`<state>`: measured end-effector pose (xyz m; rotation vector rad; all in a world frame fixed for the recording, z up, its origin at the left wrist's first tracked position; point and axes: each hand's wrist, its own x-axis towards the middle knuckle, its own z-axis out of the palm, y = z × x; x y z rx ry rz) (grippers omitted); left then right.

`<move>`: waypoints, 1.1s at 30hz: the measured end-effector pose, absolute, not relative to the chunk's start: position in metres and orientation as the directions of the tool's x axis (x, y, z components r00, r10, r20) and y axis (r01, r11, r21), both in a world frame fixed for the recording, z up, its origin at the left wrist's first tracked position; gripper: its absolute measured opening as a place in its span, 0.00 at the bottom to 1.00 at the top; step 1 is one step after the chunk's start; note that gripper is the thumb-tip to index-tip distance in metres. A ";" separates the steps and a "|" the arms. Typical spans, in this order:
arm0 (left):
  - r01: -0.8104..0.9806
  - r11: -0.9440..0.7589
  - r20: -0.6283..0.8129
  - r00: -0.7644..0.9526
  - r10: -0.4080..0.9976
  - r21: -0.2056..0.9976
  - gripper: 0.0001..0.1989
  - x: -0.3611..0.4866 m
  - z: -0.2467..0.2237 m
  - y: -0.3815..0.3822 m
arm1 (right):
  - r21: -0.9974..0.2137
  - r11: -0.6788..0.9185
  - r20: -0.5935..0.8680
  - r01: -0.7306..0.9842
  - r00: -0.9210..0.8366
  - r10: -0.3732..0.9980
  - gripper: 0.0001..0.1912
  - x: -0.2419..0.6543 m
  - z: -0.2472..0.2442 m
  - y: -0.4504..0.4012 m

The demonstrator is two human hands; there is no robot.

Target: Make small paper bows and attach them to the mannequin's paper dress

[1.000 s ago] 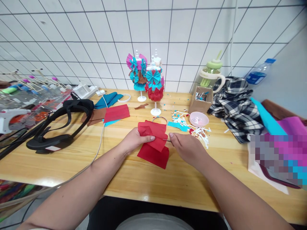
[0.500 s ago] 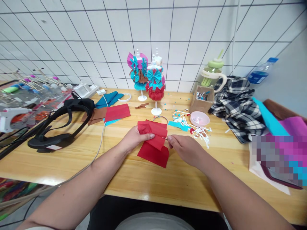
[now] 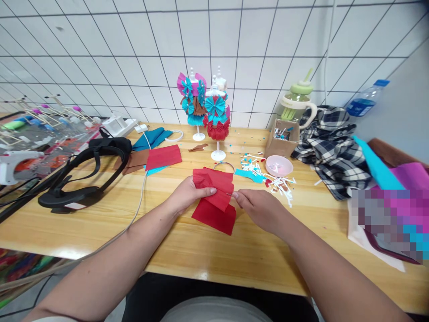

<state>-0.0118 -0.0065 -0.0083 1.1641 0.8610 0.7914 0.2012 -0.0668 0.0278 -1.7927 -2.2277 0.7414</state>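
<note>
A piece of red crepe paper [image 3: 219, 190] is pinched in my left hand [image 3: 191, 191], its thumb lying across the front of the sheet. My right hand [image 3: 254, 205] is closed at the paper's right edge, fingertips around a thin, needle-like piece [image 3: 230, 194] that reaches to the paper; its exact kind is too small to tell. Below the held sheet, a darker red crepe paper piece [image 3: 214, 218] rests on the table. Just behind the paper is a thin ring [image 3: 225, 163], partly covered by it.
Two small dress stands [image 3: 218, 155] with crepe paper ruffles stand behind. To the right are a pink bowl [image 3: 279, 166], white scraps [image 3: 283, 190], a cardboard box [image 3: 282, 138] and a green-lidded cup [image 3: 298, 100]. A black headset [image 3: 83, 197] and cable [image 3: 140, 201] lie left.
My right hand has shifted very slightly left toward the red paper. My left hand keeps its hold, and the other things stay in place.
</note>
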 end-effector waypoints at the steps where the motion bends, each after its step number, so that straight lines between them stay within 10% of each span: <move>1: -0.080 0.215 -0.156 0.460 0.874 0.973 0.20 -0.012 -0.008 -0.006 | -0.486 0.145 -0.162 0.862 -0.252 0.954 0.24 0.201 0.028 -0.067; 33: -0.063 0.214 -0.160 0.471 0.867 0.975 0.18 -0.010 -0.009 -0.008 | -0.557 0.124 -0.172 0.821 -0.260 0.950 0.22 0.201 0.026 -0.067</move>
